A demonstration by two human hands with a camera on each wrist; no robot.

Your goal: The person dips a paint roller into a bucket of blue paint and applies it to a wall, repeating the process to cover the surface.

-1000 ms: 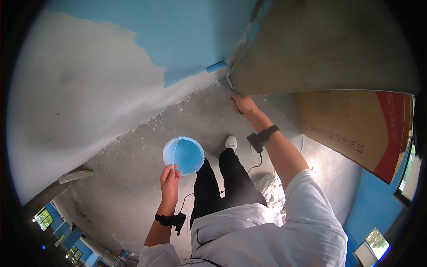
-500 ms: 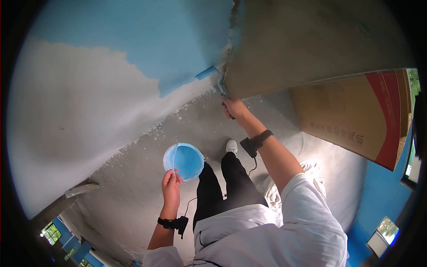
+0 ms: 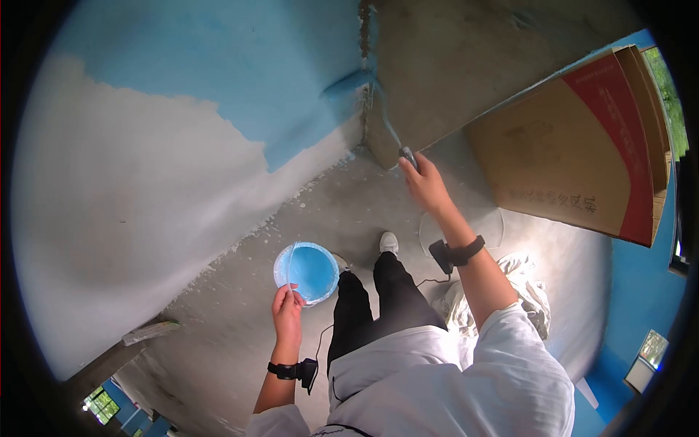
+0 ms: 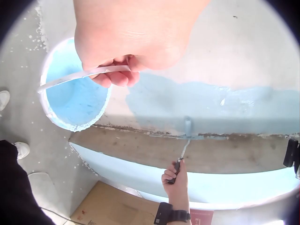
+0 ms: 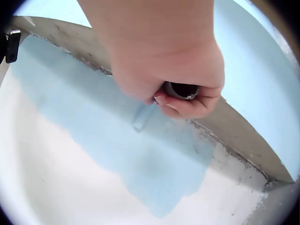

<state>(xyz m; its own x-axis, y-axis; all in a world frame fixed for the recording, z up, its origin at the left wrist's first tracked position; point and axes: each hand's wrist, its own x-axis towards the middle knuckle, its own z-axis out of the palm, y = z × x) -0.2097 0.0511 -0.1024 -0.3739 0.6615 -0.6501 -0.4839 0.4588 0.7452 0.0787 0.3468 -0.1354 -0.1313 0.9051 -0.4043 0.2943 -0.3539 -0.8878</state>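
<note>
My left hand (image 3: 287,320) grips the thin white handle (image 4: 70,78) of a paint bucket (image 4: 44,101), which hangs beside my legs with light blue paint inside. The fingers of my right hand (image 3: 428,186) are curled round the dark grip of a paint roller (image 3: 348,84). Its wire frame runs up to the sleeve, which lies against the blue-painted part of the wall (image 3: 167,47), close to the corner. In the right wrist view, the grip's end (image 5: 183,90) pokes out of my fist, and the sleeve appears blurred beyond it.
A bare grey wall surface (image 3: 444,65) meets the painted wall at a rough corner. To the right stands a large cardboard box (image 3: 553,156) with a red stripe. Crumpled whitish sheeting (image 3: 528,291) lies on the paint-spotted floor (image 3: 218,328) near my right leg.
The roller has moved up the wall along the corner, and my right hand has shifted right with its grip. The left hand still holds the bucket. The head view has shifted somewhat.
</note>
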